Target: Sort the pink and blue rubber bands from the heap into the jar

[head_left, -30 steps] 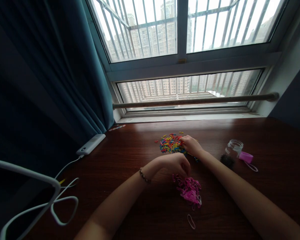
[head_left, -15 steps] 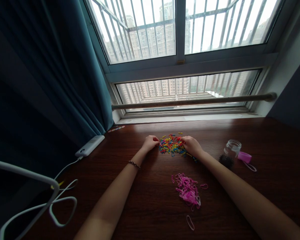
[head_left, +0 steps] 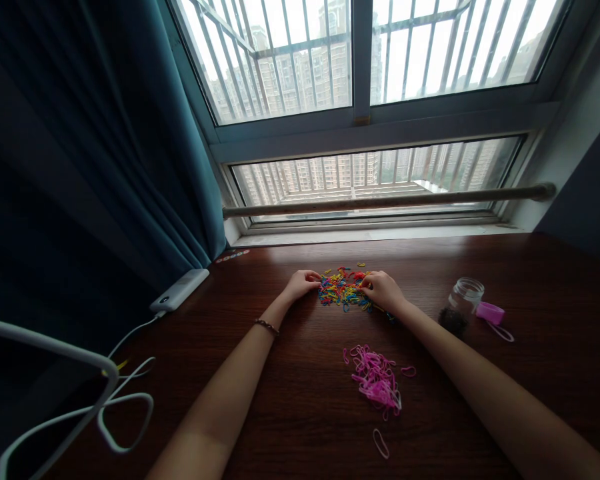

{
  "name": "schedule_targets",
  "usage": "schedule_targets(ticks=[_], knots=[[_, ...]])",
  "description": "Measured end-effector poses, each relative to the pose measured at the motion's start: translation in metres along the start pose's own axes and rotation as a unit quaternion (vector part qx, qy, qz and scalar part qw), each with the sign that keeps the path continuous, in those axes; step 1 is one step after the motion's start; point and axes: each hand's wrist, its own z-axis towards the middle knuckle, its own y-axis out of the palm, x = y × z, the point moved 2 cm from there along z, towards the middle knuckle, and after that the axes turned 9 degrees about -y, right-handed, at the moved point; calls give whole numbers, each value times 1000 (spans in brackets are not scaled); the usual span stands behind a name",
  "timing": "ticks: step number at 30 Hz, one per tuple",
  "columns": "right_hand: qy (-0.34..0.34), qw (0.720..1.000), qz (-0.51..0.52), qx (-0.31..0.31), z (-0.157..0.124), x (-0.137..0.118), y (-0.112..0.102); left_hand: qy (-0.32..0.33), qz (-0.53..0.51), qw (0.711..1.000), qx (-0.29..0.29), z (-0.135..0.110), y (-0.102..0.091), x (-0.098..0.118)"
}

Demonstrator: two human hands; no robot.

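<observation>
since a second ago the left hand has left the pink pile and gone out to the mixed pile; over the last half second both hands have hardly shifted.

nearest the camera, one loose band lies alone on the table, just short of the pink pile. another pink band sits just beside that pile on its right. off to the left a white cable loops at the table's edge. the left forearm crosses the wood with a bracelet at the wrist; the right forearm comes in from the lower right.

further out, the two hands flank the mixed pile – red, yellow, blue and green bands heaped mid-table, well apart from the pink ones. the left hand rests at its left edge, fingers curled in with the tips touching the bands. the right hand lies on its right edge, fingers bent down into the heap. whether either hand has a band pinched, i cannot tell – the tips are too small and partly hidden.

to the right stands a jar, open, with something dark in it, and a pink lid just beside it. on the left a power bank lies near the curtain.

beyond the table edge runs a rail, then the window.
</observation>
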Motion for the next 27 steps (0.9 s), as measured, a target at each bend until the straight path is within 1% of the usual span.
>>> schedule_targets(ticks=[4,7,10,13,15,18,23,27], knots=[[0,1000,-8,4,0,-2,0,7,-9,1000,-5,2,1,-2],[31,999,23,28,0,0,0,5,-18,1000,-6,4,3,-4],[64,990,104,73,3,5,0,3,-32,999,-9,4,3,-2],[66,969,213,105,5,10,0,2,-53,999,-14,1,2,1],[67,957,257,115,6,13,-1,-1,-71,997,-17,0,1,3],[70,955,258,126,6,15,-3,-11,-101,995,-15,-1,0,3],[68,960,240,129,5,10,-9,-17,-161,986,32,1,-5,1],[60,960,235,139,5,10,-10,-12,-203,978,51,2,-6,0]])
